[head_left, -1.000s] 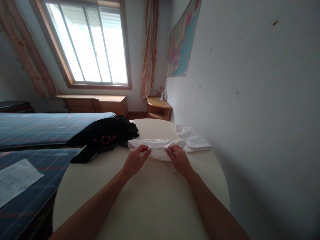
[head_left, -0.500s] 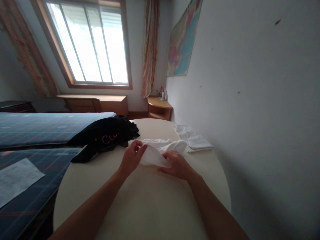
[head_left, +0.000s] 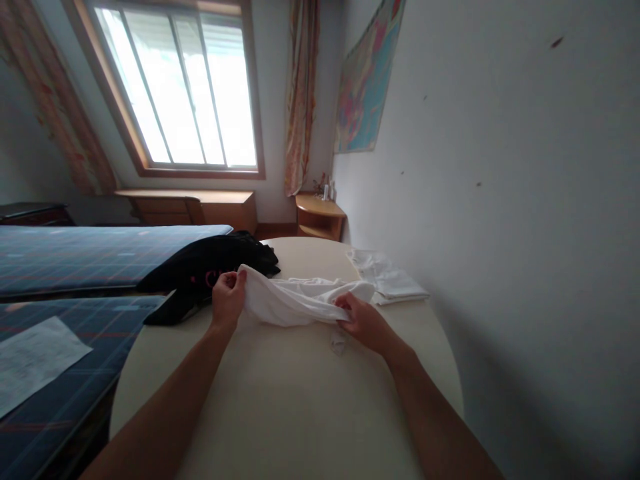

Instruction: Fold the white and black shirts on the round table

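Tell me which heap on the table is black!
The leftmost heap, with pink marks; the held cloth and the pile by the wall are white.

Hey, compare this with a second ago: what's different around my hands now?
Your left hand has moved left and slightly up, drawing out the edge of the white cloth. Your right hand pinches the cloth further right and a bit lower, so your hands are wider apart. The black garment and folded white fabric stayed put.
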The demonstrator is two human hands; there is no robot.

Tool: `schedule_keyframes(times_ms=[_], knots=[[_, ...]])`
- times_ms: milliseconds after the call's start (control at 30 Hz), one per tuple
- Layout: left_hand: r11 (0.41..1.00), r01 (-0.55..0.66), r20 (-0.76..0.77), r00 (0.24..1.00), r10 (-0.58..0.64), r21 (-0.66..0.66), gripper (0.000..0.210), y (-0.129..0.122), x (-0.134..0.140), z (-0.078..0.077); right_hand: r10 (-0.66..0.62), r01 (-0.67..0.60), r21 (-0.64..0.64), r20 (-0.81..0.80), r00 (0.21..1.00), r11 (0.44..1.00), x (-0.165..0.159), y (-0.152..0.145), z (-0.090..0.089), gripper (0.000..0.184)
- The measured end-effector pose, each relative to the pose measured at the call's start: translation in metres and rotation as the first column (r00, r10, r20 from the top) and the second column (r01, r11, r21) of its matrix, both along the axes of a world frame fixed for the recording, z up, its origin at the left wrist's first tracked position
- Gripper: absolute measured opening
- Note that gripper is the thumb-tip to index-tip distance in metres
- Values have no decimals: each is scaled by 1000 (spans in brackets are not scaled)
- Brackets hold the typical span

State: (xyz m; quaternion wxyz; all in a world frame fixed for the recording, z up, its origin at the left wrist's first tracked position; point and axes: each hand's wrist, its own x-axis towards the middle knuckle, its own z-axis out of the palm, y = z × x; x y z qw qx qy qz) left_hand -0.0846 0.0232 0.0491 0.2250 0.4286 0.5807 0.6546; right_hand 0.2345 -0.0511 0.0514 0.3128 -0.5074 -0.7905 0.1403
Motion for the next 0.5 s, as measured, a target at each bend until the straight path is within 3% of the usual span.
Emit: schedule_keyframes(times_ms=[133,300,500], knots=[[1000,-22,2,1000,22,13,43,5,-5,-3,19,-22,-34,-90,996,999,2,0,4,12],[1000,-23,28,999,23,-12,39,5,-7,-2,31,-39,-65,-125,992,997,4,1,3,33],[998,-53,127,991,48,38,34,2,-5,6,-6,-11,-54,-306,952,999,9,4,0,38]])
